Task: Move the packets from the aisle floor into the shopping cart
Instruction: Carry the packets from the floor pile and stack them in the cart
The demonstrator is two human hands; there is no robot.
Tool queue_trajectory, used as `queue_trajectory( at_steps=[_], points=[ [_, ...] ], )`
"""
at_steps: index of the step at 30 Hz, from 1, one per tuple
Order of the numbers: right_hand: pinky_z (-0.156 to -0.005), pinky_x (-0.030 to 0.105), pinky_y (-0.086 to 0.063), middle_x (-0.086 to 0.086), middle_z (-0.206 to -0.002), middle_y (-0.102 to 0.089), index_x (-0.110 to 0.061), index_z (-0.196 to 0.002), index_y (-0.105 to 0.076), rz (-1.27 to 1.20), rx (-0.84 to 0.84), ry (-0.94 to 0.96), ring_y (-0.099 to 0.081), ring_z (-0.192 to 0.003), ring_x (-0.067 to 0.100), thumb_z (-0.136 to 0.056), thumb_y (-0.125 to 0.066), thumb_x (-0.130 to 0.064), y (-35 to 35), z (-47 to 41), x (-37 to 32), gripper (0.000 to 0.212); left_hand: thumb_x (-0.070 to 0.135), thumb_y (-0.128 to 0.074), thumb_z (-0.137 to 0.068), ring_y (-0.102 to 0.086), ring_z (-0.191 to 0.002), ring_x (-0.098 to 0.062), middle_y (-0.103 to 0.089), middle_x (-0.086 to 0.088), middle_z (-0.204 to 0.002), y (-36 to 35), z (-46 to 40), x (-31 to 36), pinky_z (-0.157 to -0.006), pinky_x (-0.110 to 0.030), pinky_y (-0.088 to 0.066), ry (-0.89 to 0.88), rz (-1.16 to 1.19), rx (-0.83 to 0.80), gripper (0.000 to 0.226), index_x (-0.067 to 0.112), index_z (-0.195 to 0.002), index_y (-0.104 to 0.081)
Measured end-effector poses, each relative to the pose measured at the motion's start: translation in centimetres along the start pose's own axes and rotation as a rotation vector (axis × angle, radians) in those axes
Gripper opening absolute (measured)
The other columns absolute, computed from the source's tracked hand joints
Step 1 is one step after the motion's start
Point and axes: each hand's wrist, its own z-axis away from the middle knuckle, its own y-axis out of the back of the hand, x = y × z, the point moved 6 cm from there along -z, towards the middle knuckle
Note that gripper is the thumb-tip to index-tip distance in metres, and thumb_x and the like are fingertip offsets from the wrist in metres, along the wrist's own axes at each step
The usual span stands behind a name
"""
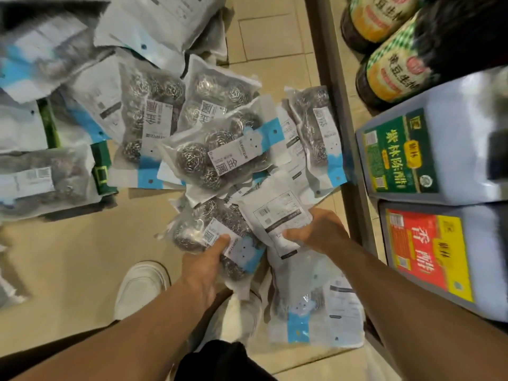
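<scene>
While I bend over the aisle floor [82, 243], my left hand [204, 266] pinches a packet of steel scourers [220, 237] by its blue end, thumb on top, and my right hand [316, 232] curls round a packet turned white side up [277, 215], so I can likely lift two at once. More scourer packets [220, 152] lie heaped ahead beside the vinegar jugs [406, 152] on the low shelf. No shopping cart is in view.

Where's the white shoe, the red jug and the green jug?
white shoe [141, 287], head view, on its toe top.
red jug [428, 254], head view, on its red label.
green jug [398, 158], head view, on its green label.
</scene>
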Motion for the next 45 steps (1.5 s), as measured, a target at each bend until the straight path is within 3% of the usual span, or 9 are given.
queue_trajectory(
  at_steps=[5,8,12,17,24,30,35,39,45],
  points=[
    [-0.084,0.037,-0.06,0.002,-0.115,-0.073,-0.02,-0.122,-0.064,-0.219,-0.045,-0.017,-0.07,-0.099,0.024,-0.05,-0.08,-0.063,1.0,6.9,-1.3,0.086,0.022,-0.084,-0.085,-0.07,-0.073,-0.018,-0.077,-0.012,-0.092,4.0,6.2,2.6,-0.06,-0.031,-0.058,-0.1,-0.083,0.024,0.027,0.012,-0.104,-0.067],
    [-0.079,0.033,-0.057,-0.001,-0.111,-0.073,-0.021,-0.121,-0.064,-0.359,0.013,-0.019,-0.07,-0.096,0.023,-0.058,-0.084,-0.052,2.5,12.9,-1.9,0.073,0.015,-0.079,-0.088,-0.065,-0.045,-0.007,-0.079,-0.012,-0.077,7.0,11.4,3.9,-0.05,-0.026,-0.061,-0.129,-0.215,-0.058,0.02,0.007,-0.104,-0.07],
    [-0.085,0.039,-0.062,-0.002,-0.11,-0.076,-0.023,-0.121,-0.064,-0.621,0.061,-0.038,-0.073,-0.097,0.02,-0.052,-0.091,-0.044,4.6,21.4,-2.5,0.077,0.01,-0.082,-0.084,-0.08,-0.076,-0.021,-0.082,-0.007,-0.091,10.8,19.7,6.8,-0.066,-0.03,-0.061,-0.257,-0.4,-0.144,0.022,0.017,-0.104,-0.076],
    [-0.093,0.049,-0.061,-0.006,-0.113,-0.078,-0.023,-0.125,-0.066,-0.767,0.131,0.057,-0.076,-0.102,0.018,-0.052,-0.091,-0.046,8.4,32.9,-4.1,0.081,0.017,-0.089,-0.078,-0.078,-0.082,-0.01,-0.082,0.004,-0.099,14.7,31.1,11.0,-0.071,-0.026,-0.056,-0.339,-0.501,-0.273,0.047,0.022,-0.118,-0.065],
    [-0.087,0.038,-0.061,-0.016,-0.105,-0.077,-0.036,-0.119,-0.066,-0.764,0.201,0.176,-0.074,-0.096,0.009,-0.067,-0.083,-0.038,17.1,52.8,-10.0,0.055,0.045,-0.095,-0.065,-0.071,-0.111,-0.012,-0.075,0.009,-0.122,23.3,49.6,15.8,-0.104,-0.039,-0.053,-0.493,-0.46,-0.257,0.08,0.027,-0.135,-0.059],
    [-0.084,0.036,-0.059,-0.012,-0.1,-0.077,-0.041,-0.103,-0.066,-0.866,0.318,0.311,-0.073,-0.094,0.009,-0.081,-0.078,-0.012,25.1,67.3,-12.5,0.038,0.028,-0.083,-0.081,-0.07,-0.081,0.008,-0.074,0.03,-0.088,26.2,65.3,19.0,-0.086,-0.025,-0.052,-0.696,-0.399,-0.338,0.034,0.038,-0.103,-0.059],
    [-0.064,0.027,-0.05,-0.016,-0.08,-0.07,-0.026,-0.102,-0.065,-0.855,0.425,0.464,-0.063,-0.069,0.002,-0.076,-0.075,-0.023,30.8,75.1,-12.4,0.028,0.05,-0.079,-0.07,-0.076,-0.099,-0.009,-0.08,0.012,-0.108,27.2,74.4,21.3,-0.094,-0.038,-0.058,-0.843,-0.411,-0.4,0.061,0.028,-0.126,-0.065],
    [-0.052,0.019,-0.041,-0.015,-0.067,-0.061,-0.017,-0.097,-0.06,-0.936,0.465,0.563,-0.052,-0.051,-0.001,-0.074,-0.074,-0.021,34.2,79.7,-12.2,0.028,0.025,-0.07,-0.093,-0.072,-0.072,0.009,-0.076,0.029,-0.078,26.2,79.4,22.4,-0.068,-0.021,-0.055,-0.948,-0.368,-0.456,0.016,0.035,-0.1,-0.06],
    [-0.068,0.022,-0.056,-0.009,-0.098,-0.078,-0.024,-0.12,-0.064,-1.151,0.566,0.564,-0.074,-0.082,0.007,-0.07,-0.076,-0.023,34.9,85.4,-10.8,0.051,0.031,-0.08,-0.08,-0.078,-0.098,-0.019,-0.081,0.0,-0.106,23.9,84.2,23.2,-0.075,-0.027,-0.058,-0.967,-0.378,-0.596,0.042,0.019,-0.118,-0.068]
  ],
)
